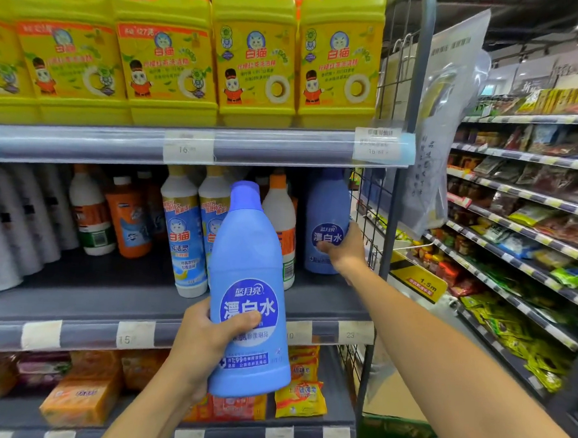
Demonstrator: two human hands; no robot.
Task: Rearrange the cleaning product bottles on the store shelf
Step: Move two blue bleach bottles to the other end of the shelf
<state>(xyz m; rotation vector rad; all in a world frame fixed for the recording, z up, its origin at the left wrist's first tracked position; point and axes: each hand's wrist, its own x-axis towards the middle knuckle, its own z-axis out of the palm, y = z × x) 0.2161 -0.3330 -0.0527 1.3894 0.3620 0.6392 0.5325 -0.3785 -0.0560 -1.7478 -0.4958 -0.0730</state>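
My left hand (204, 341) grips a blue bleach bottle (249, 273) and holds it upright in front of the middle shelf (85, 308), off the shelf board. My right hand (344, 248) reaches to the shelf's right end and wraps around the lower front of a second blue bleach bottle (326, 214), which stands on the shelf beside the wire side panel. Behind the held bottle stand two white bottles with pale blue labels (183, 233) and a white bottle with an orange cap (279, 211).
Orange and white bottles (113, 216) and grey-white bottles (16, 218) fill the shelf's left part. Yellow detergent jugs (256, 56) line the shelf above. Soap packs (80, 398) lie below. A wire panel (379, 196) closes the right end; snack shelves (521, 231) run beyond it.
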